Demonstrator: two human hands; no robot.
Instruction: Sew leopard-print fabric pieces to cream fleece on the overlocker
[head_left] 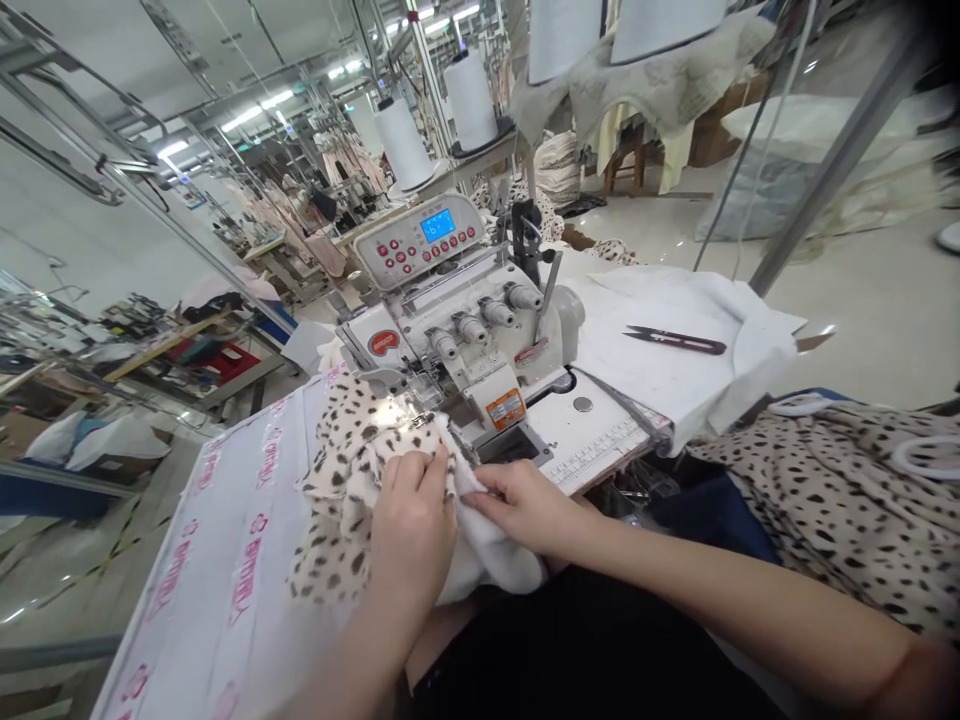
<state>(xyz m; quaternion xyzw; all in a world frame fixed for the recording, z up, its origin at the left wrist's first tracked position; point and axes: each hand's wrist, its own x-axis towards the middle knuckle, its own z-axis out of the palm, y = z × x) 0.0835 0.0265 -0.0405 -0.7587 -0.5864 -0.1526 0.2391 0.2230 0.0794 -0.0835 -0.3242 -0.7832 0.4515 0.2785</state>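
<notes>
A cream fleece piece with dark spots (341, 470) lies on the table in front of a white overlock sewing machine (465, 330). My left hand (411, 525) rests on top of the fabric, fingers curled and pressing it down just short of the presser foot. My right hand (525, 505) pinches the plain white edge of the same fabric beside the machine bed. The fabric's front end runs under the lit needle area.
Black thread snips (675, 340) lie on white cloth to the right of the machine. More spotted fabric (840, 500) is piled at the right. The table top (225, 560) carries pink printed tape. Thread cones (471, 100) stand behind; other workstations fill the left.
</notes>
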